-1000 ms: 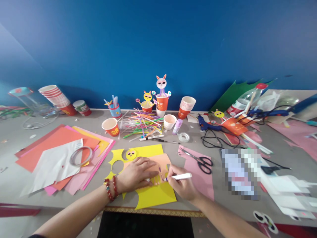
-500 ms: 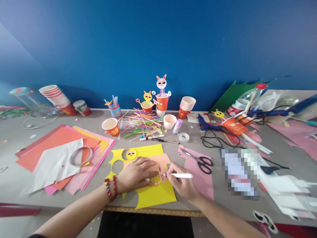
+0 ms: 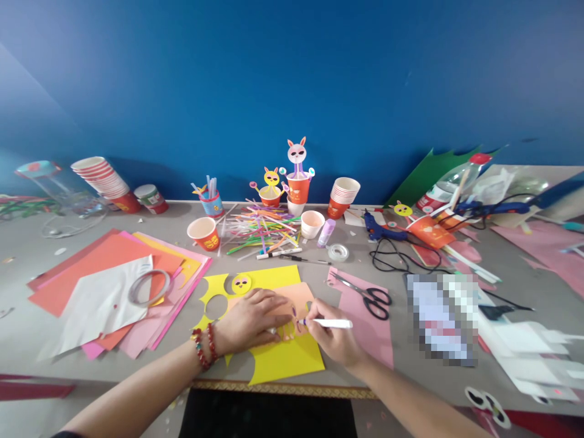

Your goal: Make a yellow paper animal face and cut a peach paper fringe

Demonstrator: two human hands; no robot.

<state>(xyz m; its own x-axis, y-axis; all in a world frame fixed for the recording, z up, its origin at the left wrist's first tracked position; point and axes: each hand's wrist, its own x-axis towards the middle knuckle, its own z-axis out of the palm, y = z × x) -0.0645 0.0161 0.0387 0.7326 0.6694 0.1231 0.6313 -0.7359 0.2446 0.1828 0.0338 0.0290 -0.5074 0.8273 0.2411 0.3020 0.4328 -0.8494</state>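
A white marker [image 3: 335, 323] is gripped in my right hand [image 3: 335, 340], its tip down on the drawn shapes of an orange paper [image 3: 301, 295]. Fingers stretched out, my left hand [image 3: 255, 317] lies flat over that paper, partly hiding it. Beneath both is a yellow sheet [image 3: 287, 362] with round holes cut at its left. A yellow paper circle with a drawn face [image 3: 241, 284] rests just above my left hand. To the right, black-handled scissors [image 3: 369, 296] lie on a pink sheet [image 3: 369, 334].
Coloured papers with a tape roll [image 3: 149, 288] are at left. Behind my hands lie a straw pile [image 3: 262, 228], a paper cup [image 3: 204, 233], a glue stick [image 3: 326, 233] and clear tape [image 3: 338, 252]. A blue glue gun [image 3: 381, 228] and its cord are at right.
The back end of the marker has shifted very slightly left with my right hand. My left hand stays in place on the paper.
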